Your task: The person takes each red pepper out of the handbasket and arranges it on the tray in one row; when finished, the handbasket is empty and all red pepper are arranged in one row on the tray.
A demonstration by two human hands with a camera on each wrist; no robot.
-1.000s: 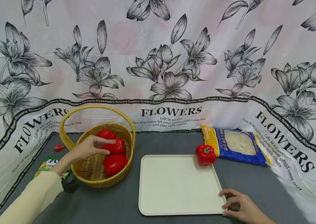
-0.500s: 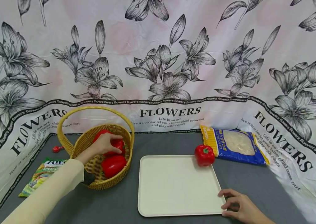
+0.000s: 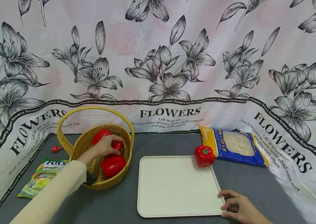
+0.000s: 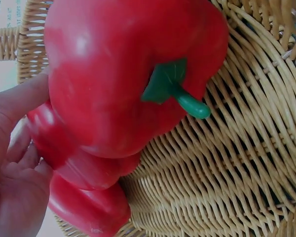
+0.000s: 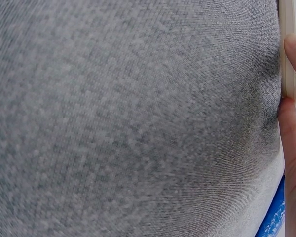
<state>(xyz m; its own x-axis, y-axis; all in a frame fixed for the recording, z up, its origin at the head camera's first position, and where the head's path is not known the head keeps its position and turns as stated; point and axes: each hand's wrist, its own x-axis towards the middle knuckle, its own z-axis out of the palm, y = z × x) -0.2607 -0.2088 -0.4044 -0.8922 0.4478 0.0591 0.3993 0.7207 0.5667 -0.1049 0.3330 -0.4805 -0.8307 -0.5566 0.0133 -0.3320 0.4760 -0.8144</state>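
Note:
Inside the yellow wicker basket point(image 3: 106, 185), my left hand point(image 3: 105, 147) grips the middle red bell pepper point(image 3: 118, 145), fingers on its far side and thumb on the near side. Another bell pepper point(image 3: 100, 136) lies behind it, and a third bell pepper point(image 3: 113, 166) in front. The left wrist view has a large pepper point(image 4: 103, 74) with a green stem close up, the hand point(image 4: 17, 163) at its left. My right hand point(image 3: 241, 206) holds the right edge of the cream tray point(image 3: 177, 186), near its front corner. One red bell pepper point(image 3: 204, 156) sits at the tray's back right corner.
A blue and yellow pasta bag point(image 3: 234, 147) lies behind the tray on the right. Left of the basket are a green FOX'S bag point(image 3: 41, 177) and a small red object point(image 3: 56, 149). The basket's tall handle point(image 3: 96, 108) arches over its back. A flowered cloth hangs behind.
My left hand has moved right and down into the basket and closed round the middle pepper. The sleeve has uncovered more of the green bag. The right hand stays at the tray edge.

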